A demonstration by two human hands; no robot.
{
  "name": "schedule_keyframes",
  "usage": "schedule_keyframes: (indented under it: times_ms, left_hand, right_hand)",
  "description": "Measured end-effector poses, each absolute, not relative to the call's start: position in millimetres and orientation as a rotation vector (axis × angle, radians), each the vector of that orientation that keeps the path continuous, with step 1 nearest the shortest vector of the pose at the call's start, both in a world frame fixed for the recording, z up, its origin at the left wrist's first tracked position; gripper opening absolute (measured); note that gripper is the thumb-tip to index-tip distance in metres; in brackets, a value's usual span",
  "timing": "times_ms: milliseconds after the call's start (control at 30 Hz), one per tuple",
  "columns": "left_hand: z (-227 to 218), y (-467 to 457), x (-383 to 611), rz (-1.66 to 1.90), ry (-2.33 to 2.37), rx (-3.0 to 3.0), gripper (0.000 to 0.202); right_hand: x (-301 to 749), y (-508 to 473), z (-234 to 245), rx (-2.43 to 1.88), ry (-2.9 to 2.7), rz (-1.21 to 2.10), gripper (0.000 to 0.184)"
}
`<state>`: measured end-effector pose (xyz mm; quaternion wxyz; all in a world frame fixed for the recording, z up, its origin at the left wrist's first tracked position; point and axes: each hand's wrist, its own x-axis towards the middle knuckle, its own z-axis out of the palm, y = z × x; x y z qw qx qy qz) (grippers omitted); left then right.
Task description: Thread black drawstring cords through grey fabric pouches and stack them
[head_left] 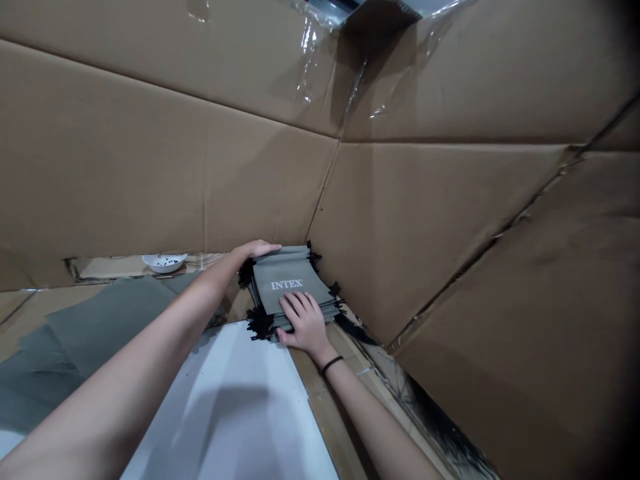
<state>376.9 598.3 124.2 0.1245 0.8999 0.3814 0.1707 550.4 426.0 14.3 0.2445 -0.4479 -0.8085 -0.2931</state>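
A stack of grey fabric pieces (281,269) printed with INTEX lies in the corner between cardboard walls, with black straps sticking out at its corners. My left hand (261,249) grips its far left edge, fingers stretched along the back and the thumb not clearly seen. On the near right side, my right hand (305,323) holds the stack, its fingers over the top piece just below the lettering and its thumb at the near edge. A black band circles my right wrist.
Loose grey fabric sheets (107,327) spread at the left, partly behind my left forearm. A white bowl (165,264) with small dark bits stands beyond them. A white board (250,413) lies in front of me. Tall cardboard walls (265,167) rise behind and right.
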Motion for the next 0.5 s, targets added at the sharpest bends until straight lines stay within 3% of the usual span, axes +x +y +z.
schedule_keyframes:
  times_ms: [133,367,500]
  left_hand:
    - [128.9,616.2,379.8,0.355,1.125,2.621,0.039]
    - [128.1,623.0,389.7,0.238,1.255,2.681,0.077]
    - [134.0,609.8,391.0,0.369,1.197,2.811,0.064]
  right_hand:
    - [550.9,442.2,19.4,-1.198,-2.214,-0.739,0.056]
    - [551.9,443.1,11.4,-1.227,-2.159,-0.667,0.056]
    - [550.3,440.7,7.2,-1.26,-2.135,-0.645,0.055]
